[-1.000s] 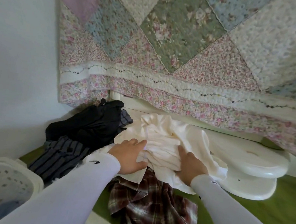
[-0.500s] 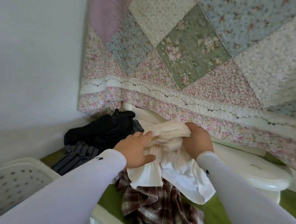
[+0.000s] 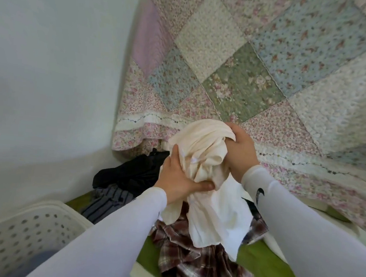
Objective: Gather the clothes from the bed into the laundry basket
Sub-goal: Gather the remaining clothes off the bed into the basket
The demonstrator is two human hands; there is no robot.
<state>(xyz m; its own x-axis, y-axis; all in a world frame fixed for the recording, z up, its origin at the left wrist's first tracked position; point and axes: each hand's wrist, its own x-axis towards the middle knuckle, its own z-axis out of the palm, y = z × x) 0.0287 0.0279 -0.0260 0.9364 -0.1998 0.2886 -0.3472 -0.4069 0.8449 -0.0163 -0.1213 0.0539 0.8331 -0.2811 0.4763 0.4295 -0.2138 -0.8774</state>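
Left hand [image 3: 176,182] and right hand [image 3: 241,153] both clenched on bunched cream garment [image 3: 204,162], lifted above plaid shirt [image 3: 199,265] on green bed [image 3: 276,274]; black clothes [image 3: 129,173] near bed's far-left corner; laundry basket [image 3: 23,232] (white, perforated) lower left

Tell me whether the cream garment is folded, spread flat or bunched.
Bunched. The cream garment is gathered between the left hand and right hand, with its lower part hanging loose.

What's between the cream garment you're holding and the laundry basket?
In the head view, the left forearm crosses that stretch; behind it lie a black garment and a striped one, between cream garment and basket.
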